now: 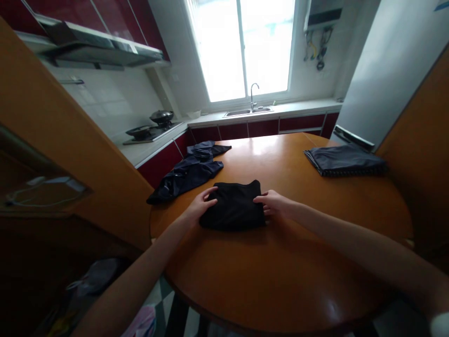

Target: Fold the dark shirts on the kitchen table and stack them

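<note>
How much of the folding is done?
The gray cloth on the right already looks folded, lying flat and neat. The black cloth is being worked on: the left hand and right hand hold its sides. The dark clothing on the left looks left to do, because it's still rumpled.
</note>
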`<state>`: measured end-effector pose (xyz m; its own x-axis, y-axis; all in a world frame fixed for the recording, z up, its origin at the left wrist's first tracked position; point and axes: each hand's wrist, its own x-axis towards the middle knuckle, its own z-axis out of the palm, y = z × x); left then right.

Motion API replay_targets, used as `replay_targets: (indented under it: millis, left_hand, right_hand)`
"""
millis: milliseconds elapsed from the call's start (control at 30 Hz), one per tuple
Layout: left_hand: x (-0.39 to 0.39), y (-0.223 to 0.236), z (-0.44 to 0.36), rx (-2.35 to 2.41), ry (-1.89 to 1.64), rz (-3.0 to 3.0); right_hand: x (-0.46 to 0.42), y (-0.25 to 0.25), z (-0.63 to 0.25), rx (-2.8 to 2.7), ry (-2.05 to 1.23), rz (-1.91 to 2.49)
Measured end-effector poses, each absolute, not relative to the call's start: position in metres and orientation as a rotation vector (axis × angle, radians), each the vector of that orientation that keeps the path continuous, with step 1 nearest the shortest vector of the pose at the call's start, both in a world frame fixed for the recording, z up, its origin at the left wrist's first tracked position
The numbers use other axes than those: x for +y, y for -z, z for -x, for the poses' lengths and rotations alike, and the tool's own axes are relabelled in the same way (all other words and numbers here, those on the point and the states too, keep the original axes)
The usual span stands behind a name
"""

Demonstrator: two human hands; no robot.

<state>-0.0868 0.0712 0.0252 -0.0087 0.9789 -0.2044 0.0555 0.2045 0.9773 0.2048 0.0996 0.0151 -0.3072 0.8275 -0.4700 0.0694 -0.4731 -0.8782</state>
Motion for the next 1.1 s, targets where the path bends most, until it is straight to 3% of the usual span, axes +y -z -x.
replay_targets:
  millis: [267, 500, 633, 833, 1100]
  left_hand:
    - [0.099, -0.035, 0.003, 1.217, -0.981, -1.354]
    - [0.171, -0.049, -0.115, 0.85, -0.949, -1.573]
    - [0.222, -0.056, -0.202, 0.776, -0.918, -1.545]
    - [0.293, -0.05, -0.316, 0.763, -0.992, -1.493]
    - [0.344, -0.017, -0.364, 0.871, -0.939, -1.361]
  right_hand:
    - [0.101, -0.028, -0.3, -0.872, -1.907, 1.198]
    - [0.112, -0.061, -0.426, -0.916, -1.564, 0.99]
    - [0.152, -0.078, -0.507, -0.901, -1.353, 1.097]
    - [0.231, -0.085, -0.6, -0.759, -1.312, 1.282]
    - [0.291, -0.063, -0.634, -0.87, -1.063, 1.502]
